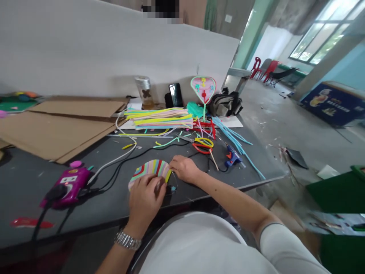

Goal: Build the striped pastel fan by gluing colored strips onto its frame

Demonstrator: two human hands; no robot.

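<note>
A rounded piece made of striped pipe cleaners [153, 166] in pink, yellow, red and teal lies at the table's front. My left hand [146, 192], a metal watch at its wrist, has its fingers curled over the near side of this piece and holds it. At the right edge of the piece, my right hand [185, 168] is closed with fingertips pinched together at a yellow strip. The pinched spot itself is mostly hidden. A thin wire loop [175, 179] shows just below the right hand. Scissors [202, 142] with yellow and red handles lie beyond it.
Bundled pipe cleaners [162, 117] lie behind, with blue ones [234, 133] to the right. A blue glue gun [233, 156] rests near the right edge. Cardboard [57, 131] and a purple power strip [68, 186] with cords occupy the left. A finished-looking fan shape [203, 89] stands behind.
</note>
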